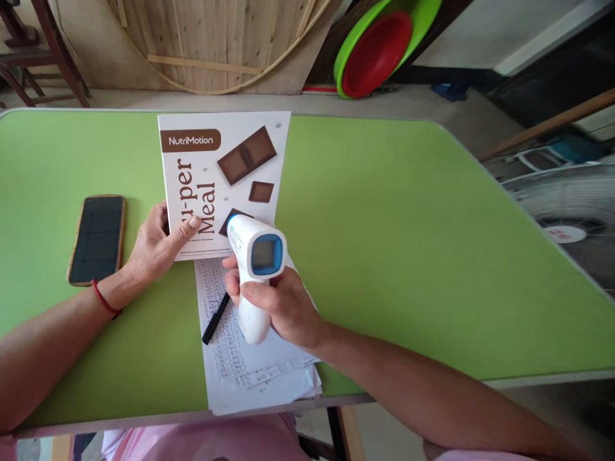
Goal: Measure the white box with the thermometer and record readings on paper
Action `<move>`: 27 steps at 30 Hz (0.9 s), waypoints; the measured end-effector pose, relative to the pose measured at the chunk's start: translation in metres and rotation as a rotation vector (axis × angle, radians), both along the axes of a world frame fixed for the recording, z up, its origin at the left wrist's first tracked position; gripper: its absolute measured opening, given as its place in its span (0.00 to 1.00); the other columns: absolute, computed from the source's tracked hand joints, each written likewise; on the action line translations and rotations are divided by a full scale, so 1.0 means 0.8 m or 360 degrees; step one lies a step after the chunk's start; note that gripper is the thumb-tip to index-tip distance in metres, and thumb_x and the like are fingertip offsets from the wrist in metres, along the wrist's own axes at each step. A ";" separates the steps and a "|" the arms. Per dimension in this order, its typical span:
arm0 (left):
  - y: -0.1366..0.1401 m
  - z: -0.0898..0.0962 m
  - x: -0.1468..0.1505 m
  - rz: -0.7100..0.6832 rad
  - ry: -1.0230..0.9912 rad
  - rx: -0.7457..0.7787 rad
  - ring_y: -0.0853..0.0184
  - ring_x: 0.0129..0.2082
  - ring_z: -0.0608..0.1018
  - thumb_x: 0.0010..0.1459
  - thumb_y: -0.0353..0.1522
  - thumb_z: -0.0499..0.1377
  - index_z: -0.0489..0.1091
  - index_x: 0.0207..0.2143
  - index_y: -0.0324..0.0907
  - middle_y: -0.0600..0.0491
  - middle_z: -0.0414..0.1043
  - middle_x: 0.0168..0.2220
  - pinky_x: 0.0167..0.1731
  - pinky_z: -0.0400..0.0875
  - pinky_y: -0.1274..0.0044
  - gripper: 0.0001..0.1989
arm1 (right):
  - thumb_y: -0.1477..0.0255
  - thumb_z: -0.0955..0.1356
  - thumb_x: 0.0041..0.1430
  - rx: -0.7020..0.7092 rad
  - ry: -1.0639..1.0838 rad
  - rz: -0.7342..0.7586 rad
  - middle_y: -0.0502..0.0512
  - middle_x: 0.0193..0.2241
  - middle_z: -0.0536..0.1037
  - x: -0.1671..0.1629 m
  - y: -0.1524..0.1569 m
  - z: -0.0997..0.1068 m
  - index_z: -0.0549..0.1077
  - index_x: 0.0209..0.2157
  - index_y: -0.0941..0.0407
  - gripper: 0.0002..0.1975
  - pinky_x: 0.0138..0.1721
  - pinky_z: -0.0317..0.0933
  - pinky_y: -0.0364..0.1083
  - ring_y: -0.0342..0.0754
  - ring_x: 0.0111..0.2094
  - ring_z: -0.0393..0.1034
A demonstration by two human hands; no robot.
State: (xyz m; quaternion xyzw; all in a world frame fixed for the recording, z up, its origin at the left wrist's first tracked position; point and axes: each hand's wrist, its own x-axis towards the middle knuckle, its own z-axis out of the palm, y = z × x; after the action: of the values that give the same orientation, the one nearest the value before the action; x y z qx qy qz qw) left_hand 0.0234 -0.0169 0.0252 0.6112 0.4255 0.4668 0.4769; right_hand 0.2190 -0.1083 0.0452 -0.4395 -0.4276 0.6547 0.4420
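Note:
My left hand (156, 243) grips the lower left edge of a white box (192, 179) printed "NutriMotion" and "Meal" with chocolate pieces, thumb on its front. A red cord bracelet circles that wrist. In my right hand (283, 307) is a white infrared thermometer (254, 326) with a blue-framed screen, held by its handle and facing the box's lower right part. The screen looks grey; no reading can be made out. Beneath the thermometer lie sheets of paper (230, 384) covered in writing, with a black pen (216, 318) on them, partly hidden by my right hand.
A phone (98, 240) in a brown case lies left of my left hand on the green table (408, 256). A fan (567, 218) stands beyond the right edge. Red (377, 54) and green basins, a round wooden board (216, 38) and a chair (52, 51) are behind the table.

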 end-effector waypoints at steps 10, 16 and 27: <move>-0.003 0.014 0.001 0.0012 0.0312 -0.0016 0.52 0.43 0.77 0.55 0.58 0.62 0.71 0.46 0.44 0.46 0.77 0.44 0.42 0.72 0.60 0.30 | 0.65 0.71 0.50 0.0078 0.0028 0.0075 0.47 0.23 0.71 0.003 0.005 0.003 0.70 0.27 0.55 0.09 0.25 0.57 0.45 0.41 0.24 0.61; 0.000 0.008 0.000 -0.0010 0.0201 0.0049 0.51 0.42 0.78 0.56 0.54 0.64 0.73 0.45 0.44 0.46 0.77 0.43 0.39 0.74 0.61 0.26 | 0.64 0.71 0.51 0.0105 0.0004 0.0109 0.48 0.24 0.70 0.004 0.006 0.002 0.69 0.26 0.54 0.10 0.25 0.57 0.45 0.42 0.24 0.61; 0.001 0.009 -0.001 -0.0007 0.0205 0.0024 0.52 0.40 0.79 0.54 0.52 0.67 0.74 0.44 0.43 0.46 0.79 0.41 0.36 0.73 0.63 0.25 | 0.62 0.72 0.51 0.0110 -0.0029 0.0100 0.48 0.23 0.70 0.006 0.005 0.003 0.69 0.26 0.54 0.11 0.26 0.58 0.45 0.42 0.24 0.62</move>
State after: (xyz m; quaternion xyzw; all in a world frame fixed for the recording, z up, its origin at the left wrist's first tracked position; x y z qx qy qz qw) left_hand 0.0229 -0.0164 0.0325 0.6445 0.4506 0.4285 0.4449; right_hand 0.2236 -0.1044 0.0474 -0.4163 -0.4676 0.6491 0.4322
